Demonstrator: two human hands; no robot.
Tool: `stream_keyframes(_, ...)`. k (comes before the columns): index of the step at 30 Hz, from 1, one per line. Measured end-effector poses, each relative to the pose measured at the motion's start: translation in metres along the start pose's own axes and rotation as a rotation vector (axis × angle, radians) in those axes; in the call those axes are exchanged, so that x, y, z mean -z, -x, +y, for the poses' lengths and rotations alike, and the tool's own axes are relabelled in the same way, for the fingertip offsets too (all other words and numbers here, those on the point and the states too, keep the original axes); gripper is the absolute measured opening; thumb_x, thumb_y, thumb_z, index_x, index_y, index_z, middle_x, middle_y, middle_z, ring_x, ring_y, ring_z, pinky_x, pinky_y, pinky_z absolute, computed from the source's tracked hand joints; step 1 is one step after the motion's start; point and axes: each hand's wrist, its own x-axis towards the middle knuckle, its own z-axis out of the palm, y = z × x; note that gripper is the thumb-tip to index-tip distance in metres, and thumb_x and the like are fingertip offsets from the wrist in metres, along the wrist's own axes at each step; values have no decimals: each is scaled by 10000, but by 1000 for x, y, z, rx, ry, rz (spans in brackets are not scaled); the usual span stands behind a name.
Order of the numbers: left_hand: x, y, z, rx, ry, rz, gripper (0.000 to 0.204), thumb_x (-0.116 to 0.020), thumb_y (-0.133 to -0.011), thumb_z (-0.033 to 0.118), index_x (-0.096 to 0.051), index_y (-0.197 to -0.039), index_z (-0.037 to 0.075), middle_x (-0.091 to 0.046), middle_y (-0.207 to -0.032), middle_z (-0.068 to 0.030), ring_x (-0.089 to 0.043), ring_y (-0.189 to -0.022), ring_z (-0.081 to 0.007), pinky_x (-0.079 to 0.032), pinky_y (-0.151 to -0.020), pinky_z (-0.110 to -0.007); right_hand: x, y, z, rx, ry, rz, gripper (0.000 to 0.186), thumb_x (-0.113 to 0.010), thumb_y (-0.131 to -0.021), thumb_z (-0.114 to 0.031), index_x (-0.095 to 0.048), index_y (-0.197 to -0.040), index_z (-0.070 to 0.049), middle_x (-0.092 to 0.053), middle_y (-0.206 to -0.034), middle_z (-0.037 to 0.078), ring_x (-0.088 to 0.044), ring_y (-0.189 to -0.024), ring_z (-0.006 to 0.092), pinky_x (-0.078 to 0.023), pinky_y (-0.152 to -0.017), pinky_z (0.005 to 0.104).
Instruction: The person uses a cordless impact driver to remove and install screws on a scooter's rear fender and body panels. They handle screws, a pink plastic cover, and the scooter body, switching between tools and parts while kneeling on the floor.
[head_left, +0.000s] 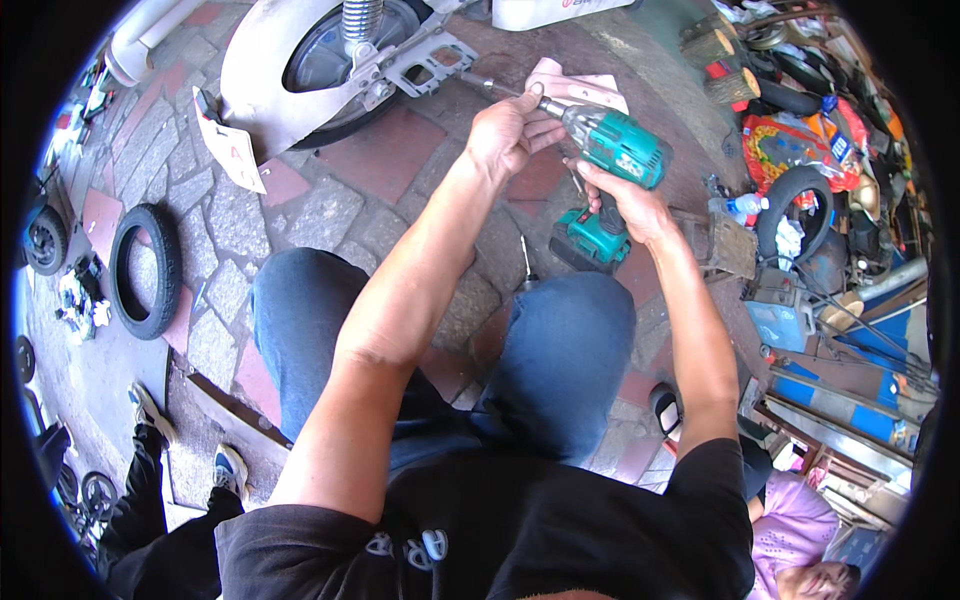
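My right hand [635, 205] is wrapped round the handle of a teal cordless impact wrench [620, 145], with its battery below. A thin metal piece shows by my right fingers, too small to name. My left hand [505, 135] pinches the tool's nose with thumb and forefinger, the other fingers partly stretched. A slim metal shaft [485, 82] runs from there towards a metal bracket [430, 68] beside the rear wheel [340, 75] of a white scooter. Whether its tip touches the bracket, I cannot tell. Behind the tool lies a pale pink flat piece [580, 88].
Between my knees stands a thin metal rod [527, 258]. A loose tyre [146, 270] lies on the paving at left. At right are another tyre [795, 215], a plastic bottle [748, 205], logs [735, 88] and clutter. Other people are at lower left and lower right.
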Motion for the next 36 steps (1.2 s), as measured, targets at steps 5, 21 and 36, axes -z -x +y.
stream_keyframes(5,-40,-7,1,-149,-65,29,299,-473,-1066,263,-601,-1209,34,-662,-1147,-128,-650,-1009,-281,-523,-904,-447,-1,4,-2,69,-38,53,131,-741,-918,-196,-687,-966,-87,-644,-788,1,-602,-685,110,-493,-667,281)
stream_keyframes(21,4,-35,35,-252,-269,471,259,-686,-953,185,-602,-760,35,-553,-649,-41,-463,-499,-140,-345,-439,-352,-80,-55,38,-231,-576,59,338,-658,-958,-271,-635,-1156,1,-550,-721,34,-542,-641,147,-497,-647,344)
stream_keyframes(36,19,-40,33,-280,-238,556,193,-677,-948,192,-709,-879,15,-592,-700,-50,-507,-571,-153,-391,-515,-351,-115,-60,67,-82,-583,18,134,-660,-953,-206,-631,-982,-79,-565,-720,2,-543,-660,130,-487,-660,311)
